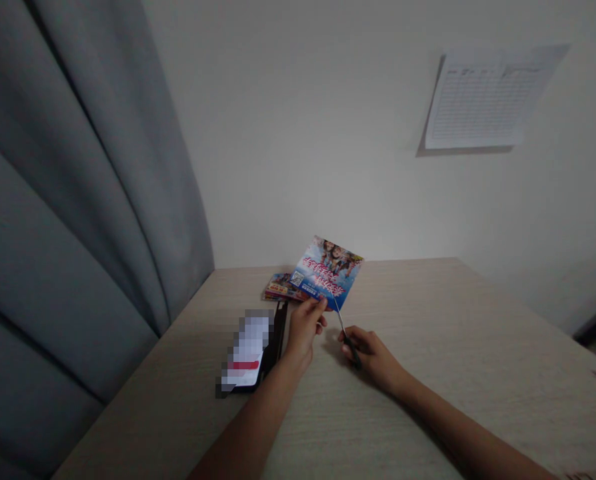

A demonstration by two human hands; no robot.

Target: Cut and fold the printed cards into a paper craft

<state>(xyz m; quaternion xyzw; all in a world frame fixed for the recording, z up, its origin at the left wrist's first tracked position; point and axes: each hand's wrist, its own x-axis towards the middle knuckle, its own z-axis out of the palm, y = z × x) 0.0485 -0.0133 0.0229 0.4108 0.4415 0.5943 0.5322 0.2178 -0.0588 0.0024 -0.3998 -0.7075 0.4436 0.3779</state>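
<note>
above the pale table [428, 320] by grey curtains [103, 133], left fingers [319, 311] pinch a flyer [328, 270], right fingers [362, 335] scissors [351, 349].

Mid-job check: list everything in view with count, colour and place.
leaflet: 1, mostly blue with pink lettering, above the table
scissors: 1, silver and black, overlapping the leaflet's lower edge
leaflet stack: 1, multicoloured, behind the phone
phone: 1, black with pale, pixelated screen, table's left side
phone cover: 1, dark, right of the phone
table: 1, pale wood, below
curtain: 1, grey, left
wall: 1, off-white, behind
printed sheet: 1, white, upper right
left hand: 1, bare, holding leaflet
right hand: 1, bare, holding scissors
</note>
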